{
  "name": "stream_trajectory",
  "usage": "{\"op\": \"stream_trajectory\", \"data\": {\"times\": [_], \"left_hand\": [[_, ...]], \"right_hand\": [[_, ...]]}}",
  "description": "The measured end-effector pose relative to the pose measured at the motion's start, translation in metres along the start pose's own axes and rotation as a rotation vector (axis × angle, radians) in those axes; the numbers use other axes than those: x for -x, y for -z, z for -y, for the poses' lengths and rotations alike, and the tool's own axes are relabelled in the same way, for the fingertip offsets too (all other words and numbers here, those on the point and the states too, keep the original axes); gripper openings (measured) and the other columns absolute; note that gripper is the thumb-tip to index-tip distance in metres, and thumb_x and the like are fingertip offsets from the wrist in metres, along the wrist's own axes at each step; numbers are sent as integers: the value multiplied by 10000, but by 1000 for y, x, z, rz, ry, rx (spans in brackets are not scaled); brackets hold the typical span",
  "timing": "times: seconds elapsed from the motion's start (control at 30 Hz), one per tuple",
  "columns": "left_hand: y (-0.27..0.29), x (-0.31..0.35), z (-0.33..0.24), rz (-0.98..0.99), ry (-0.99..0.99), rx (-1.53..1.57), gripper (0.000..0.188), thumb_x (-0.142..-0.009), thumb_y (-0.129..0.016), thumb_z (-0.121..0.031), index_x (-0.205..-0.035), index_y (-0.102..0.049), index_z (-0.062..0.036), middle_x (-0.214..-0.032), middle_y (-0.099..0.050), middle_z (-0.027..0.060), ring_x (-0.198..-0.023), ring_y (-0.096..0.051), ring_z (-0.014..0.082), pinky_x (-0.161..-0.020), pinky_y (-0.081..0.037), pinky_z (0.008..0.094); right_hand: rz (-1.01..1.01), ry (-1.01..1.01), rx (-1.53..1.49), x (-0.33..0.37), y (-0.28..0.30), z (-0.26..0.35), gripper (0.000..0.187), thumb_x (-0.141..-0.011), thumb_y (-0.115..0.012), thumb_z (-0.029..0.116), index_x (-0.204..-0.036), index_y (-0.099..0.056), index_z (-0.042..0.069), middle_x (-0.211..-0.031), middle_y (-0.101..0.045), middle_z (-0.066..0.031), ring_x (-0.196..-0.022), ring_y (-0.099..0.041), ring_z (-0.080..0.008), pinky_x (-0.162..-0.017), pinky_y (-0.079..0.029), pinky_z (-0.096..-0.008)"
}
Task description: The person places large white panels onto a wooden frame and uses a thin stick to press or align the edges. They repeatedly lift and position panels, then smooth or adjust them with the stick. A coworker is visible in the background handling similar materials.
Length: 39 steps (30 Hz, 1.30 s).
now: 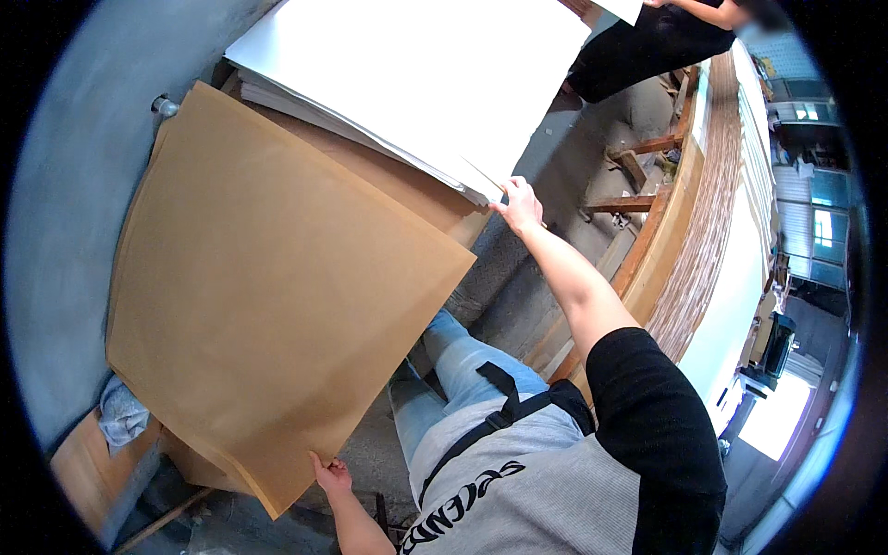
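My left hand pinches the near edge of a large brown paper sheet, close to its lower corner. The sheet lies over more brown sheets, their edges showing at the left and bottom. Farther off, my right hand is closed at the near right corner of a stack of white sheets. A thin stick-like thing seems to pass through its fingers, one end pointing over the white corner; its exact kind is too small to make out. The fingers touch or nearly touch the sheets' corner.
Another person's hand holds a white sheet at the top right. A long stack of brown and white sheets rests on a wooden frame to my right. A grey wall with a cloth below it borders the left.
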<state>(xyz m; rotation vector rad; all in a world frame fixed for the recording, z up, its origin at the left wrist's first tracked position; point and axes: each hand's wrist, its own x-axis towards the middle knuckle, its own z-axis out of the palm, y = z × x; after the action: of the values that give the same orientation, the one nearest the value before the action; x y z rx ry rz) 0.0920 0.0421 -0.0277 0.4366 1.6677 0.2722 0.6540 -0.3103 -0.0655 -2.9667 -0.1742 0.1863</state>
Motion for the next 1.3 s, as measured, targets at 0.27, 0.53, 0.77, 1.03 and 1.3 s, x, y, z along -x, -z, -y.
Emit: {"op": "stream_trajectory", "data": {"times": [0.27,0.53,0.77,1.03,1.3], "left_hand": [[-12,13,2,-59,68,74,308,-814,-564,-397,-954,-517,-127,-679,-519,4,-428,-418,122,-395,-321,234],[6,-10,19,122,40,147,288,-799,-587,-384,-880,-504,-121,-659,-511,18,-440,-424,124,-396,-330,234],[1,-24,32,157,93,260,283,-794,-608,-359,-927,-508,-131,-699,-506,8,-482,-439,123,-372,-333,223],[-18,-11,30,125,80,351,291,-790,-620,-341,-930,-504,-114,-689,-506,23,-468,-440,136,-375,-338,250],[-14,-47,66,282,50,449,311,-813,-573,-359,-1010,-484,-135,-700,-516,30,-494,-474,151,-403,-372,278]], "right_hand": [[132,-247,-172,-43,13,13,237,-761,-577,344,-890,-646,158,-877,-622,-95,-831,-593,-274,-731,-461,-379],[19,-306,-459,-57,59,5,304,-677,-692,292,-850,-667,44,-745,-645,-47,-639,-580,-118,-619,-443,-265],[257,-339,-995,-22,129,136,277,-693,-727,242,-836,-634,25,-684,-579,-32,-451,-408,-54,-353,-239,-190],[754,-7,-1240,155,102,371,262,-736,-652,62,-986,-592,14,-727,-573,-15,-492,-414,-31,-392,-260,-170],[1322,341,-978,395,12,473,243,-669,-727,124,-877,-645,29,-810,-636,-39,-722,-576,-100,-663,-446,-238]]}}
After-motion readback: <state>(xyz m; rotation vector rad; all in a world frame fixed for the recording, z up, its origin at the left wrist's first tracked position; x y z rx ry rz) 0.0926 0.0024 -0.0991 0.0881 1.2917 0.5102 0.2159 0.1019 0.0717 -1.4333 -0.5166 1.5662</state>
